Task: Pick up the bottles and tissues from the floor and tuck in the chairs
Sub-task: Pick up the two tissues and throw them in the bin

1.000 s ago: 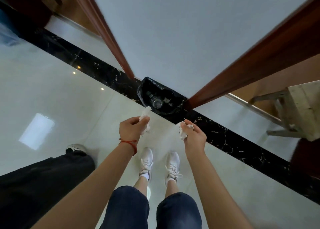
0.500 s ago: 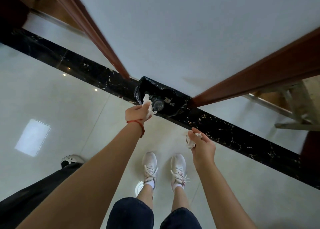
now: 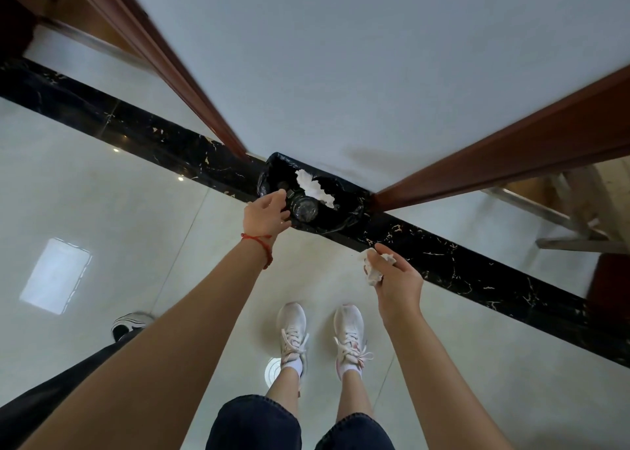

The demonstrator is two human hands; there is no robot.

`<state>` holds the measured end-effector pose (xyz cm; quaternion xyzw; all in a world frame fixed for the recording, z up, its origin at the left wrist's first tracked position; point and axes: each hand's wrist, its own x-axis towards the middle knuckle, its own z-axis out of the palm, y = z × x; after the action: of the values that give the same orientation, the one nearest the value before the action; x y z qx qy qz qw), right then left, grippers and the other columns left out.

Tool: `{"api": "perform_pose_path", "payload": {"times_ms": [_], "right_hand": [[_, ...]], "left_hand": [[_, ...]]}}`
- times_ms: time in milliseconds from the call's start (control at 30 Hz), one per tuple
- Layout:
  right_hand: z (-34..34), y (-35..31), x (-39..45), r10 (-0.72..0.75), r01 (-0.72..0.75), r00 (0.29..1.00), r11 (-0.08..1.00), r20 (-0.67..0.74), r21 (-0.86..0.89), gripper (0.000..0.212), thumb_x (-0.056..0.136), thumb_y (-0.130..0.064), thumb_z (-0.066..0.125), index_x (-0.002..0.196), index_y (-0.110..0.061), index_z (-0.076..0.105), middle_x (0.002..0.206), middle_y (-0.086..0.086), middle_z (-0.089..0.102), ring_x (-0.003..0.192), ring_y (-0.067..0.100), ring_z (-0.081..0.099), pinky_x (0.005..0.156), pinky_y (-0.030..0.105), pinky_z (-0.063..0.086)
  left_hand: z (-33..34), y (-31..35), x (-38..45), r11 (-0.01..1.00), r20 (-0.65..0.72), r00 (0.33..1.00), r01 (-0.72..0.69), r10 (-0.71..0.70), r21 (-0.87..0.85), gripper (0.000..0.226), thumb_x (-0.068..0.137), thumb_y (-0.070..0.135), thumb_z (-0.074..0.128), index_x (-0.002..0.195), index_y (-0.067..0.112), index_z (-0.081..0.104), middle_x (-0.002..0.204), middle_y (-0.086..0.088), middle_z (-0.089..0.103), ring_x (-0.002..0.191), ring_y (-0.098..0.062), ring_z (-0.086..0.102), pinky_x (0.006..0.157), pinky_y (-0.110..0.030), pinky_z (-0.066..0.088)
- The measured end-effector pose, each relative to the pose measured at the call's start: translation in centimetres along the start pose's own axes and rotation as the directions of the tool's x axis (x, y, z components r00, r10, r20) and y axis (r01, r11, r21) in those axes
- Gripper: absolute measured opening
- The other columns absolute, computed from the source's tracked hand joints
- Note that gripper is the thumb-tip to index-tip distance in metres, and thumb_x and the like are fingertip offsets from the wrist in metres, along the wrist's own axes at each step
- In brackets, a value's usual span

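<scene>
A bin lined with a black bag (image 3: 344,219) stands against the white wall in front of me. Inside it lie a clear plastic bottle (image 3: 304,207) and a white crumpled tissue (image 3: 313,188) near the top of the opening. My left hand (image 3: 267,216) reaches over the bin's near left rim, fingers apart and holding nothing. My right hand (image 3: 397,279) hangs lower and to the right, over the pale floor, closed around a second crumpled white tissue (image 3: 371,269).
A black marble strip (image 3: 477,272) crosses the glossy pale floor under the bin. Brown door frames (image 3: 511,156) flank the wall. A wooden stool's legs (image 3: 576,221) show at right. Another person's dark trouser leg and shoe (image 3: 131,325) stand at lower left.
My left hand reached forward to the bin and let go of its tissue, which now lies inside. My right hand kept its tissue and stayed low.
</scene>
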<state>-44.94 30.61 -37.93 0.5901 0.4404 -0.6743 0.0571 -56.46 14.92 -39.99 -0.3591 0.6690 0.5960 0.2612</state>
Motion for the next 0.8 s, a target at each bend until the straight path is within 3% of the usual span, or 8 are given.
{"api": "perform_pose_path", "payload": {"times_ms": [67,167,300,367,533,600,700,800], "right_hand": [[0.4,0.0,0.3,-0.006,0.006,1.0,1.0,-0.002,-0.009,0.014,0.08,-0.001,0.068,0.088,-0.013,0.066,0.083,0.002,0.063,0.081,0.014,0.061,0.087,0.029,0.049],[1.2,0.1,0.8,-0.026,0.026,1.0,0.999,-0.005,-0.033,0.016,0.079,-0.002,0.068,0.094,-0.008,0.067,0.08,0.002,0.062,0.078,0.014,0.06,0.082,0.029,0.049],[3.0,0.2,1.7,-0.048,0.048,0.999,0.998,0.015,-0.049,0.024,0.079,-0.002,0.068,0.102,-0.005,0.065,0.074,0.002,0.061,0.067,0.01,0.058,0.073,0.023,0.047],[4.1,0.3,2.3,-0.033,0.033,0.999,0.998,0.004,-0.055,0.022,0.079,-0.002,0.068,0.1,-0.006,0.065,0.077,0.002,0.061,0.071,0.01,0.058,0.076,0.023,0.047],[7.5,-0.5,4.0,0.103,-0.1,0.994,0.992,-0.032,0.081,0.011,0.077,0.002,0.066,0.073,-0.008,0.063,0.065,0.002,0.057,0.062,0.012,0.054,0.062,0.021,0.047],[8.6,-1.2,4.3,0.134,-0.135,0.991,0.975,0.017,0.177,0.013,0.08,0.0,0.066,0.07,-0.006,0.06,0.071,0.006,0.058,0.066,0.015,0.056,0.059,0.022,0.047],[9.1,-1.6,4.8,0.194,-0.2,0.98,0.96,0.051,0.197,0.016,0.081,-0.012,0.069,0.085,-0.001,0.058,0.098,0.012,0.06,0.098,0.023,0.059,0.072,0.034,0.054],[8.5,-1.1,5.1,0.197,-0.194,0.98,0.971,-0.01,0.14,0.035,0.082,-0.012,0.069,0.109,0.007,0.056,0.108,0.016,0.056,0.109,0.025,0.054,0.082,0.036,0.052]], "left_hand": [[-0.6,-0.6,0.1,0.948,0.001,0.986,-0.16,0.166,0.275,0.039,0.09,0.029,0.052,0.122,0.007,0.054,0.117,-0.011,0.06,0.104,-0.02,0.056,0.095,-0.032,0.044],[-1.7,-1.6,0.0,0.677,0.129,0.912,-0.378,0.389,0.632,0.041,0.091,0.03,0.051,0.127,0.01,0.05,0.125,-0.011,0.057,0.116,-0.024,0.05,0.097,-0.032,0.038],[-3.1,-2.9,0.0,0.328,0.343,0.779,-0.557,0.525,0.763,0.043,0.09,0.028,0.052,0.128,0.009,0.048,0.134,-0.013,0.051,0.125,-0.029,0.043,0.103,-0.045,0.038],[-3.5,-3.2,-0.1,0.232,0.39,0.737,-0.585,0.551,0.777,0.043,0.089,0.027,0.054,0.126,0.007,0.05,0.132,-0.015,0.052,0.124,-0.032,0.044,0.101,-0.049,0.039],[-4.0,-3.6,-0.6,0.164,0.409,0.709,-0.589,0.575,0.791,0.041,0.088,0.024,0.056,0.123,0.004,0.052,0.128,-0.019,0.054,0.12,-0.036,0.049,0.098,-0.049,0.04],[-4.2,-3.7,-0.8,0.171,0.403,0.708,-0.589,0.58,0.79,0.04,0.088,0.023,0.056,0.122,0.003,0.053,0.127,-0.02,0.055,0.119,-0.037,0.049,0.097,-0.048,0.04],[-4.5,-3.7,-0.9,0.184,0.392,0.704,-0.591,0.592,0.785,0.04,0.088,0.023,0.057,0.121,0.002,0.053,0.126,-0.02,0.056,0.117,-0.037,0.05,0.095,-0.048,0.042],[-4.8,-3.7,-1.1,0.199,0.382,0.709,-0.589,0.593,0.783,0.039,0.088,0.022,0.056,0.121,0.002,0.054,0.126,-0.02,0.056,0.117,-0.037,0.05,0.095,-0.048,0.042]]}}
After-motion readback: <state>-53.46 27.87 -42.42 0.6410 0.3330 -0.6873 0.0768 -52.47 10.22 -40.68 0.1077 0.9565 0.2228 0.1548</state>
